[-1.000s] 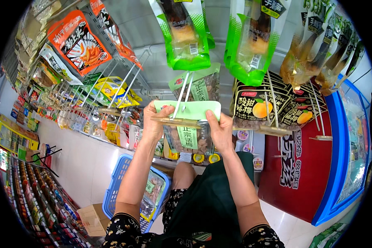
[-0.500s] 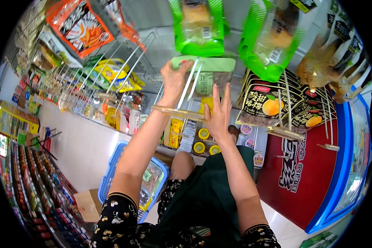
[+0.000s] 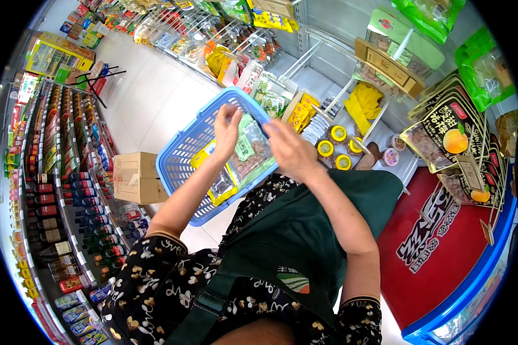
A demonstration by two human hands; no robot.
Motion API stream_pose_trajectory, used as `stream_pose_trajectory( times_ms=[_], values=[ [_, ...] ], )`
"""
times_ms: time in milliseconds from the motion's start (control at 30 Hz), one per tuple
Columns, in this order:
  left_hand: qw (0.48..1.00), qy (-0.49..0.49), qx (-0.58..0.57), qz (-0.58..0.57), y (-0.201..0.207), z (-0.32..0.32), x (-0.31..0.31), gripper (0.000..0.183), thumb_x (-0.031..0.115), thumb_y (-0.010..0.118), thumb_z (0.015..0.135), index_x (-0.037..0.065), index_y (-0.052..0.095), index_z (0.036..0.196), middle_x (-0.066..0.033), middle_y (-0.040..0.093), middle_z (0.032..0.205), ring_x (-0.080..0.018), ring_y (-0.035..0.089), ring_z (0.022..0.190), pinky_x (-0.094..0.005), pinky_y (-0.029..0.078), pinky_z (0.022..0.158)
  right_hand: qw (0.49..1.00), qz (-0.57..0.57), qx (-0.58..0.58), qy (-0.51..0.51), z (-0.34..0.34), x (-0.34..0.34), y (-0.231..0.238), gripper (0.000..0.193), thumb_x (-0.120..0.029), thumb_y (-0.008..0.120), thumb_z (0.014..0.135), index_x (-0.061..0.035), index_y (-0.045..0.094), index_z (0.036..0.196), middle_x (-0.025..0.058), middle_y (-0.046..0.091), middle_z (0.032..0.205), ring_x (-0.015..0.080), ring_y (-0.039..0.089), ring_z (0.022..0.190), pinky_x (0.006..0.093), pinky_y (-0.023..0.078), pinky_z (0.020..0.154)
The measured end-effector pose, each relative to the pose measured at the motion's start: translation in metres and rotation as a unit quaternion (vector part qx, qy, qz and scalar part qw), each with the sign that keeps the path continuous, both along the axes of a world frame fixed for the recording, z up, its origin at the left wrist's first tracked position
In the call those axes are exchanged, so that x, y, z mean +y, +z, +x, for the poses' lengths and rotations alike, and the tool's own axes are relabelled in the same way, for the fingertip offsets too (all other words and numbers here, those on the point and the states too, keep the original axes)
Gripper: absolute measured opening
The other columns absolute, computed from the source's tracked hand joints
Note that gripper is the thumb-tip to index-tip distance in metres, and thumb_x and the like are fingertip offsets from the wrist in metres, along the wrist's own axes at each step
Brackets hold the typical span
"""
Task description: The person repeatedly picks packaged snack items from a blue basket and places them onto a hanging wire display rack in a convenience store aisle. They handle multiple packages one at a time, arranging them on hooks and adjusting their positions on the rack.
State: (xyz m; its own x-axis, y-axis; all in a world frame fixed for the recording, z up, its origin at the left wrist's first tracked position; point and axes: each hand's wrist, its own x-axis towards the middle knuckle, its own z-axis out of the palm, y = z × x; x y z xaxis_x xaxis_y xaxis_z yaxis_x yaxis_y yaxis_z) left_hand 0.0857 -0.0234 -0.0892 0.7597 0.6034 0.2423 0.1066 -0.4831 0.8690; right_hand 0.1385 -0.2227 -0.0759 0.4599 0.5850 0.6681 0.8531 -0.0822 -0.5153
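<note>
A blue plastic basket [image 3: 177, 145] sits in front of me, tilted in view. In it lie a green-labelled clear bag of dried snack [image 3: 251, 150] and a yellow-edged packet [image 3: 223, 188]. Above the basket's left half is my left hand [image 3: 229, 131], fingers loosely bent, a little apart, with nothing seen in them. My right hand [image 3: 293, 150] is at the basket's right rim, its fingers smeared by motion and partly hidden, so its grip is unclear. A similar green-topped bag [image 3: 390, 34] hangs on a rack hook behind a wooden tag holder.
Yellow-lidded jars [image 3: 339, 133] and a yellow packet [image 3: 362, 106] are on the shelf at right. Black fruit-printed bags [image 3: 448, 135] hang above a red panel [image 3: 443, 230]. A cardboard box [image 3: 135, 177] stands left of the basket, beside long bottle shelves [image 3: 52, 221].
My view has turned left and down toward the basket. Both hands have left the green-topped bag on the rack and come down to the basket.
</note>
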Motion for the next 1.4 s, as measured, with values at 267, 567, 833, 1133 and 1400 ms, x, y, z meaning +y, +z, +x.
stream_pose_trajectory(
  times_ms=[267,567,833,1133,1400],
  values=[
    [0.785,0.199,0.28,-0.515,-0.113,-0.097,0.033,0.017,0.022,0.052,0.088,0.009,0.058,0.098,-0.0099,0.06,0.086,-0.0238,0.059,0.065,-0.04,0.049,0.058,0.973,-0.204,0.107,0.017,-0.041,0.033,-0.035,0.022,-0.02,0.055,0.082,0.0012,0.058,0.087,0.0162,0.06,0.089,0.0327,0.058,0.082,0.0418,0.046,0.073],
    [0.741,0.086,0.08,-0.661,-0.08,-0.074,0.027,0.024,0.012,0.057,0.087,0.004,0.053,0.11,-0.0122,0.061,0.101,-0.0264,0.062,0.088,-0.0414,0.053,0.078,0.984,-0.139,0.111,0.005,-0.041,0.027,-0.04,0.03,-0.021,0.055,0.084,0.0031,0.057,0.101,0.0196,0.057,0.102,0.0323,0.057,0.093,0.0396,0.046,0.079],
    [0.917,-0.071,0.05,-0.389,0.089,-0.089,0.007,0.048,0.004,0.07,0.071,-0.003,0.052,0.115,-0.0111,0.063,0.102,-0.0199,0.061,0.088,-0.0334,0.05,0.08,0.825,0.254,0.498,0.078,-0.001,0.008,0.002,0.058,-0.017,0.063,0.085,0.003,0.034,0.132,0.0186,0.052,0.115,0.0176,0.055,0.096,0.0287,0.045,0.082],
    [0.887,-0.275,0.138,-0.344,0.094,-0.003,-0.074,0.05,0.023,0.075,0.072,-0.001,0.056,0.112,-0.0071,0.062,0.105,-0.0146,0.057,0.095,-0.0293,0.041,0.087,0.719,0.333,0.606,0.069,0.052,-0.072,0.048,0.028,-0.025,0.055,0.091,0.0002,0.064,0.1,-0.0004,0.063,0.084,0.003,0.054,0.075,0.0201,0.044,0.064],
    [0.879,-0.267,-0.026,-0.394,0.102,0.113,-0.125,0.017,0.018,0.063,0.085,0.004,0.064,0.095,-0.003,0.065,0.093,-0.008,0.057,0.085,-0.0246,0.042,0.079,0.781,0.412,0.468,-0.04,0.077,-0.119,0.054,0.028,-0.023,0.053,0.093,0.0014,0.064,0.099,-0.0039,0.061,0.083,0.0016,0.048,0.075,0.0195,0.038,0.067]
  ],
)
